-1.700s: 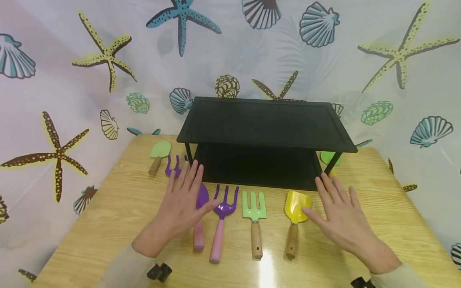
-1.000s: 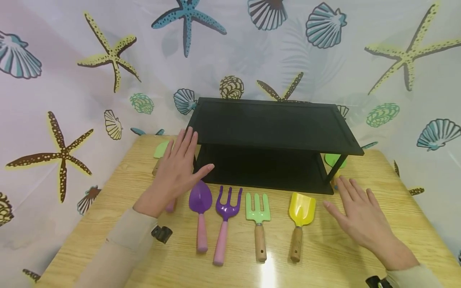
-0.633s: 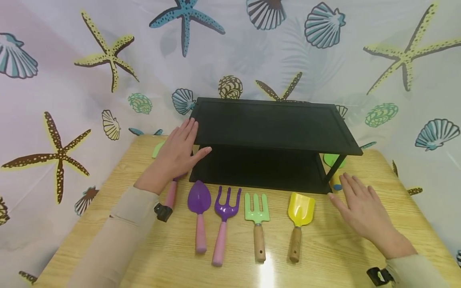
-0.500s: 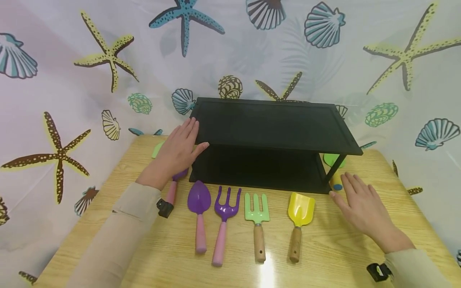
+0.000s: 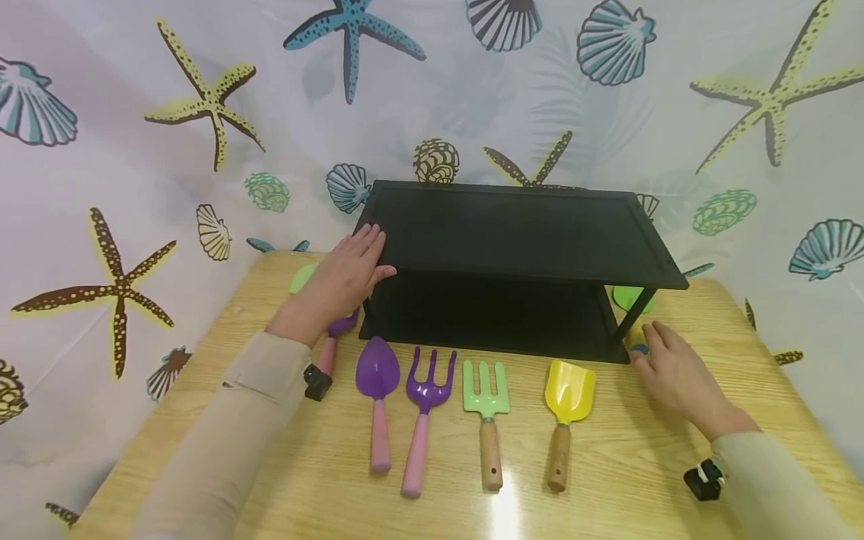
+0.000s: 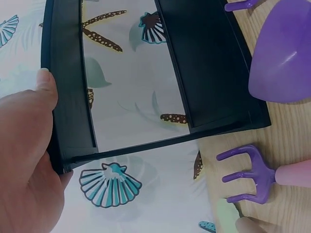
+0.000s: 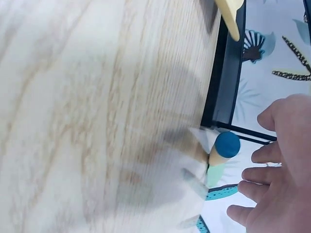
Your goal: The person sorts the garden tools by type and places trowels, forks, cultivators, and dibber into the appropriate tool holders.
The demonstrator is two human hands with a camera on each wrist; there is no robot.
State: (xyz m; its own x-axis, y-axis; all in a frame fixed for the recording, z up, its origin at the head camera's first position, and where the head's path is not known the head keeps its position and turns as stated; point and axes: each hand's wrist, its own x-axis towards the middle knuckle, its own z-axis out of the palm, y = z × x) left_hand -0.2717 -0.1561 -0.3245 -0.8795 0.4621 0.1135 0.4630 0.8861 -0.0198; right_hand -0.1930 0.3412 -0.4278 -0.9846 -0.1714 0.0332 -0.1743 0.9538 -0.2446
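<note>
L hand (image 5: pixel 340 274) hides pt of L green trowel (image 5: pixel 302 278) & rear fork (image 5: pixel 342 325); sleeves (image 5: pixel 229 442) cut, btm head view; R hand (image 7: pixel 286 179) cut, R wrist view.

White starfish-and-seashell-print backdrop (image 5: pixel 466 90), pale wood-grain table (image 5: pixel 310 465), bright reflected glare (image 5: pixel 505 514)

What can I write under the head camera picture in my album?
Left hand touching the black shelf, right hand by its other end, four garden tools lined up in front.
</note>
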